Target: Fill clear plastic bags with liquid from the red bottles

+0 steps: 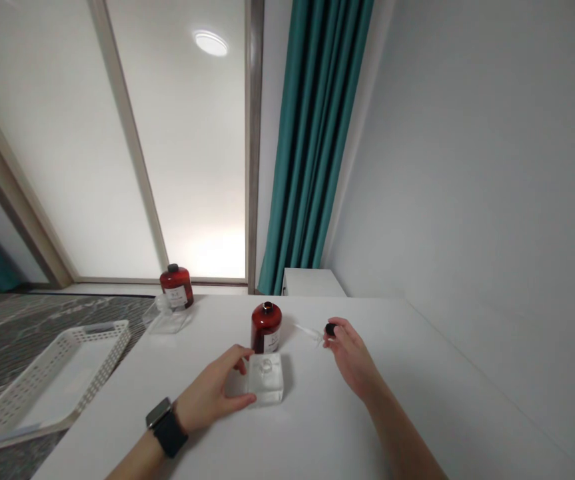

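My left hand is curled around the left side of a clear, square glass bottle, thumb at its near edge and forefinger at its far edge. A round opening shows in the top of this bottle. Just behind it stands a red-brown bottle with a white label and an uncapped neck. To the right, my right hand pinches a small black cap above the table. A thin clear piece lies left of those fingers; whether it joins the cap I cannot tell.
A second red-brown bottle with a black cap stands at the table's far left corner, beside another clear square bottle. A white perforated basket sits left of the white table. A wall runs along the right.
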Tool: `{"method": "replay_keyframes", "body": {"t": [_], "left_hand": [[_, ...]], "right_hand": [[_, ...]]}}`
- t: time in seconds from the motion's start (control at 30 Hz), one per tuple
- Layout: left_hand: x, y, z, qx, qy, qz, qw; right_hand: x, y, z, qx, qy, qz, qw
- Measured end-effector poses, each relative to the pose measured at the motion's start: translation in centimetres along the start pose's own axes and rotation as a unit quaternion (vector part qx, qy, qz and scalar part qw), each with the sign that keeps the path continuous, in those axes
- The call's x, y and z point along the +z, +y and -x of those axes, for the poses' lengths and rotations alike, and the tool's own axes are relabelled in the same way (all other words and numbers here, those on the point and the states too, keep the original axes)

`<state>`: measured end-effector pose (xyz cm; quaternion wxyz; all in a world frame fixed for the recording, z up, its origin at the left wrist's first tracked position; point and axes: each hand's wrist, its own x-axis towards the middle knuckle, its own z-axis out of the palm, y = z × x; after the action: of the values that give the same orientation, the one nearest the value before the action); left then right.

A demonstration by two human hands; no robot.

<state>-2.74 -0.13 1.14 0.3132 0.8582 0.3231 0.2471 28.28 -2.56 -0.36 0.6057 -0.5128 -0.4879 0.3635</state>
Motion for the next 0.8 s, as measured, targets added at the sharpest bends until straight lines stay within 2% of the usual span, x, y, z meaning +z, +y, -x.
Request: {"method": "replay_keyframes", "body": {"t": [0.17,0.33,0.7,0.8], "left_hand": [[-0.1,0.1,0.0,-0.002,-0.004,0.000,1.000],[-0.1,-0.1,0.0,-0.005,-0.010,-0.006,1.000],[-0.3,-0.5,0.1,0.016,-0.009,0.003,1.000],[-0.8,-0.4,0.0,0.037,0.019,0.014,0.999]], "right_hand": [[2.3,-0.9,1.2,0.048,-0.030,-0.149,0.987],[3.3,-1.4,1.8,0.082,-0.043,-0.220,0.971],[3.7,-1.1,1.9,0.099,-0.011,-0.215,0.972],[4.0,-1.2,2.1,0.098,-0.007,-0.196,0.976]]}}
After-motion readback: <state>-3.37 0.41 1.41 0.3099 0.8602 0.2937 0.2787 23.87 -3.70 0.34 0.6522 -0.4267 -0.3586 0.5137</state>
